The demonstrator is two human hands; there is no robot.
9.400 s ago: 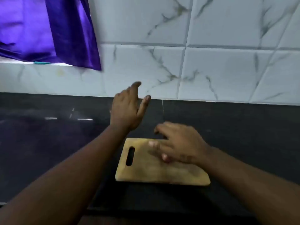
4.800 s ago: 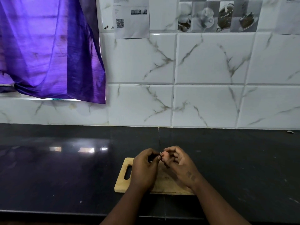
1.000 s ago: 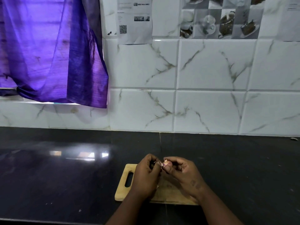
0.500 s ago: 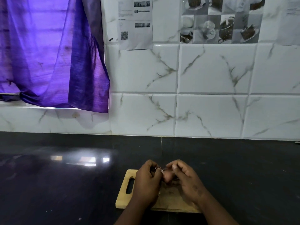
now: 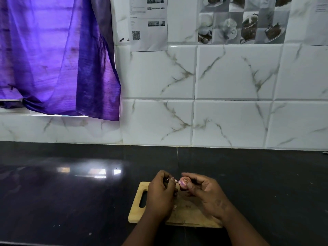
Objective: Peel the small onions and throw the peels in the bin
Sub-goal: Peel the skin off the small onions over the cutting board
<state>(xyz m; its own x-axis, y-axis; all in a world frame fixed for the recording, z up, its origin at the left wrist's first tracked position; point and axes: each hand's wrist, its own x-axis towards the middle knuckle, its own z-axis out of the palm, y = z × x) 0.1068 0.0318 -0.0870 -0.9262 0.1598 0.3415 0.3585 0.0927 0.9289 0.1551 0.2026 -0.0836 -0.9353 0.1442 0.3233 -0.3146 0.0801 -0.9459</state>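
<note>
Two hands over cutting board (image 5: 188, 216) at near counter edge. Right hand (image 5: 206, 193) pinches small onion (image 5: 184, 183) by fingertips, above board's far edge. Left hand (image 5: 160, 194) pinches peel strip (image 5: 173, 179), now pulled slightly clear of onion versus half-second ago; hands parted. Skin probably partly off. Bin not visible. Beyond: black counter (image 5: 71, 192), tiled wall (image 5: 230, 121).

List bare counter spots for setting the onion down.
Black counter left of the cutting board is bare, as is the stretch right of it toward the tiled wall. The board itself is crowded: left hand, right hand, small onion.
</note>
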